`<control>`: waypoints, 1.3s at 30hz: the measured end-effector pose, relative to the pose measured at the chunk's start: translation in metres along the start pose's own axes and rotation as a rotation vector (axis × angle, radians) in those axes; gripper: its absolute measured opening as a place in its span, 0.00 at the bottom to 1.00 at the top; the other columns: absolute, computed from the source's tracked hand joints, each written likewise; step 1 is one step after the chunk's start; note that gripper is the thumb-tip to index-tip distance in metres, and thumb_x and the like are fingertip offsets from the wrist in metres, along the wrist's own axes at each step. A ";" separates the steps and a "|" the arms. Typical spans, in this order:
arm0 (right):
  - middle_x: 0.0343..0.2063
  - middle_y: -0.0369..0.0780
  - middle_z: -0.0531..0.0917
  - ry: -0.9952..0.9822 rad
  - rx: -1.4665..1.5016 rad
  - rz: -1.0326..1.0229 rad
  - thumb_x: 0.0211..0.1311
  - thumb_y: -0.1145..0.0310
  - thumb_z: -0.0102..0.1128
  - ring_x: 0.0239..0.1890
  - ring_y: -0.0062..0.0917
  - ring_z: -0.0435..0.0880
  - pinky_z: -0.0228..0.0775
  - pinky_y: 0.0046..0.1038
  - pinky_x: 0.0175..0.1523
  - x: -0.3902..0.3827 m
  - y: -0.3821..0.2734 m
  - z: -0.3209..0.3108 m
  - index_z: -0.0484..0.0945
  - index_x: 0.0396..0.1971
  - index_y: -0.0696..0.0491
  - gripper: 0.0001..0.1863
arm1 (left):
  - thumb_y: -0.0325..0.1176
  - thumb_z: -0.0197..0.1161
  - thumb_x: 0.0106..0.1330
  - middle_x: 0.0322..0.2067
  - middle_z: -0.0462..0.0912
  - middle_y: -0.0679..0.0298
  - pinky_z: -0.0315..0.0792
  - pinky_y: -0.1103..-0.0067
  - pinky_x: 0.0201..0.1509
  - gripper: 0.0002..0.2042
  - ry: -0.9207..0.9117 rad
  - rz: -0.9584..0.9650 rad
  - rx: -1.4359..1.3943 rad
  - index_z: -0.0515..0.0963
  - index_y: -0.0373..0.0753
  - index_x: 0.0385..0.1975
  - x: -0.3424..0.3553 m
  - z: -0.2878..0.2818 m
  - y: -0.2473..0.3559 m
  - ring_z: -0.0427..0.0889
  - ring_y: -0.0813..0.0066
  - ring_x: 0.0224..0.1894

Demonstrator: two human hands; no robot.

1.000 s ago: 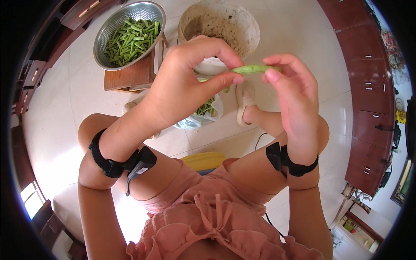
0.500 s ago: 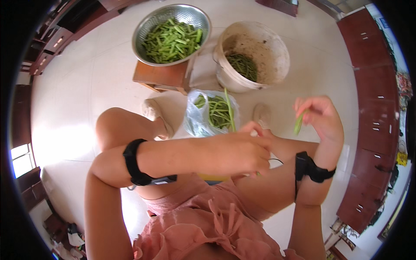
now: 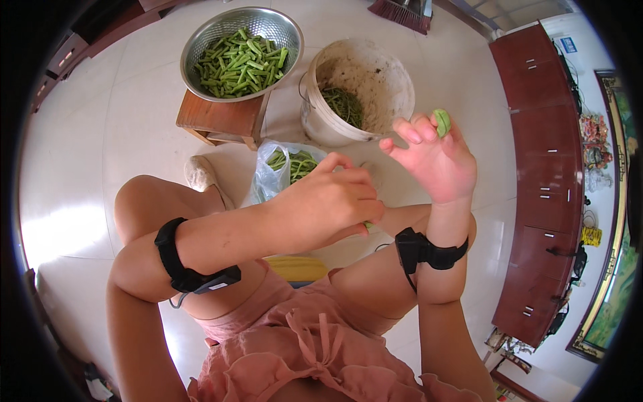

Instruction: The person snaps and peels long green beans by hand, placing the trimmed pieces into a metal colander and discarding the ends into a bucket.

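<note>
From the bag [image 3: 269, 177] at my twelve, bucket [image 3: 320, 124] at one o'clock, colander [image 3: 279, 28] on its stool [image 3: 218, 117] at eleven.

The view comes from the person's head, through the left of two wide fisheye cameras, facing steeply down over the lap [image 3: 248, 308]. The left hand [image 3: 338, 201] and right hand [image 3: 439, 161] are close below it, with the metal bowl [image 3: 284, 37] and white bucket [image 3: 388, 80] farther off at the top, and the red-brown cupboards [image 3: 546, 174] curving down the right side.
</note>
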State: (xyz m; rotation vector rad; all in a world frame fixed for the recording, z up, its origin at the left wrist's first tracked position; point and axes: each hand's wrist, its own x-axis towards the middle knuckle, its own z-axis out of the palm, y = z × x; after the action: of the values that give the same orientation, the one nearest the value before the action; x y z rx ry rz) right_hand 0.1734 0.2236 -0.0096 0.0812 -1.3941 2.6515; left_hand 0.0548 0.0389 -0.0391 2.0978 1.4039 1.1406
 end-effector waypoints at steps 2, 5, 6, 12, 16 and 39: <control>0.34 0.29 0.72 -0.028 -0.013 -0.008 0.62 0.64 0.57 0.42 0.21 0.65 0.56 0.40 0.56 0.007 0.004 0.005 0.76 0.40 0.45 0.07 | 0.33 0.68 0.51 0.29 0.75 0.68 0.61 0.69 0.51 0.09 0.024 -0.023 0.024 0.76 0.44 0.30 -0.004 0.001 0.000 0.74 0.70 0.41; 0.36 0.31 0.72 0.133 -0.210 -0.152 0.62 0.66 0.58 0.45 0.22 0.66 0.57 0.40 0.56 0.020 0.006 0.019 0.76 0.43 0.47 0.10 | 0.32 0.68 0.50 0.29 0.76 0.68 0.61 0.69 0.51 0.09 0.041 -0.079 0.073 0.75 0.44 0.28 -0.009 0.000 0.002 0.74 0.69 0.41; 0.38 0.33 0.74 0.214 -0.253 -0.204 0.61 0.67 0.58 0.46 0.22 0.68 0.58 0.38 0.56 0.028 0.003 0.021 0.75 0.45 0.48 0.12 | 0.32 0.68 0.50 0.29 0.76 0.68 0.61 0.69 0.51 0.09 0.043 -0.092 0.090 0.75 0.44 0.28 -0.009 0.000 0.001 0.74 0.69 0.41; 0.47 0.43 0.79 0.262 -0.896 -0.337 0.55 0.65 0.65 0.49 0.24 0.76 0.66 0.26 0.52 0.135 0.009 0.018 0.72 0.53 0.53 0.25 | 0.32 0.69 0.48 0.27 0.78 0.69 0.61 0.70 0.52 0.08 0.023 -0.167 0.037 0.76 0.45 0.26 -0.019 -0.006 -0.003 0.75 0.71 0.41; 0.46 0.42 0.80 0.332 -1.319 -0.085 0.52 0.62 0.68 0.48 0.26 0.77 0.70 0.27 0.51 0.136 0.040 -0.012 0.74 0.52 0.53 0.26 | 0.28 0.70 0.50 0.26 0.77 0.69 0.66 0.71 0.45 0.10 0.082 -0.205 -0.081 0.75 0.42 0.28 -0.013 -0.019 -0.004 0.76 0.70 0.37; 0.25 0.39 0.81 0.276 -1.199 -0.415 0.47 0.75 0.68 0.30 0.29 0.77 0.66 0.26 0.37 0.009 0.025 0.033 0.81 0.30 0.57 0.09 | 0.34 0.59 0.66 0.36 0.76 0.71 0.65 0.83 0.44 0.06 0.505 -0.507 -0.847 0.72 0.43 0.37 -0.001 -0.055 -0.010 0.70 0.82 0.40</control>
State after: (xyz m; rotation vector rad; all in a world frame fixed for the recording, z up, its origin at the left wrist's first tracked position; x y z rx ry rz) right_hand 0.1601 0.1835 -0.0102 -0.1130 -2.2470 1.1494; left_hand 0.0049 0.0355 -0.0131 0.8505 1.2064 1.6891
